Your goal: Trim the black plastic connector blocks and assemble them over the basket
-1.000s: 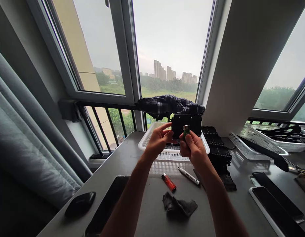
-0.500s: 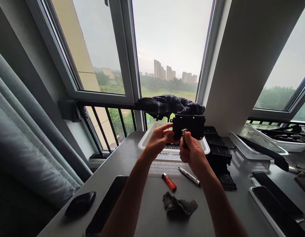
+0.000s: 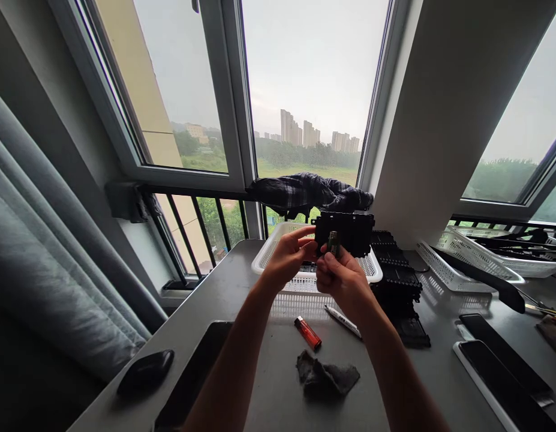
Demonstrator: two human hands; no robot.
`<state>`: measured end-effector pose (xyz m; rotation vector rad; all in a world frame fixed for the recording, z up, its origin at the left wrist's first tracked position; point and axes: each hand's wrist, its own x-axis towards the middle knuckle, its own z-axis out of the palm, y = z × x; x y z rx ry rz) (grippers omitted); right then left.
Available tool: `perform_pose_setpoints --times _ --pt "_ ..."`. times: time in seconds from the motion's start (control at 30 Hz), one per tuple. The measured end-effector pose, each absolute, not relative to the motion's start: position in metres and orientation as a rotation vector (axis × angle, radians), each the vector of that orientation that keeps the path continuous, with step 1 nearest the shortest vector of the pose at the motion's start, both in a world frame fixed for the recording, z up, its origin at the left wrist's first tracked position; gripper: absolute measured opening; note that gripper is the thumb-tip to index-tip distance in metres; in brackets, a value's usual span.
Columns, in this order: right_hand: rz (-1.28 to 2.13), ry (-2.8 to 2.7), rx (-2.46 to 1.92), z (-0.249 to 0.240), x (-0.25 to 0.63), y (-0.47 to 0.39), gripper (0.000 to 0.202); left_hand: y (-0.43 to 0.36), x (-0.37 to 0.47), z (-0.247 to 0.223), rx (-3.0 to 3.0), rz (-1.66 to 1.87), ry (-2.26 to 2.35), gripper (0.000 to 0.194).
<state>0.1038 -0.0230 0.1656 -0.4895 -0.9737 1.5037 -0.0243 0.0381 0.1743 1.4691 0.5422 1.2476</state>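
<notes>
A flat black plastic panel (image 3: 357, 233) with small tabs along its edges is held up by my left hand (image 3: 287, 255), which pinches its left end. My right hand (image 3: 343, 275) grips a dark green lighter (image 3: 333, 241) upright in front of the panel. Whether the lighter touches the panel, or has a flame, I cannot tell. Behind and below both hands stands a white perforated basket (image 3: 261, 265), its contents mostly hidden. On the table nearer me lie a red lighter (image 3: 308, 333), a white marker (image 3: 343, 321) and a crumpled grey cloth (image 3: 327, 375).
Black panels (image 3: 397, 282) are stacked right of the basket. Further right are white baskets (image 3: 466, 279) with dark parts, and phones (image 3: 502, 384). A black mouse (image 3: 146, 372) and a dark flat device (image 3: 197, 372) lie at left. Plaid cloth (image 3: 309, 191) hangs over the railing.
My right hand has shifted slightly left and turned, bringing the green lighter more upright before the panel. The panel has dipped very slightly; my left hand keeps its hold.
</notes>
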Motion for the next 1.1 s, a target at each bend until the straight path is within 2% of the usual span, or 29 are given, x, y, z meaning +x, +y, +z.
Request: perform_pose_setpoints --times 0.23,0.53,0.93,1.1 --pt "1.795 -0.955 -0.454 0.174 0.110 -0.025 0.050 0.038 -0.026 0.173 1.516 1.220 0.544 0.046" --pt "1.904 -0.982 -0.452 0.175 0.115 -0.025 0.031 0.041 -0.027 0.168 1.553 1.171 0.558 0.038" --pt "1.941 -0.927 -0.481 0.170 0.117 -0.021 0.026 0.045 -0.027 0.162 1.570 1.148 0.575 0.037" --pt "1.936 -0.911 -0.466 0.167 0.120 -0.018 0.022 0.041 -0.026 0.166 1.650 1.126 0.595 0.028"
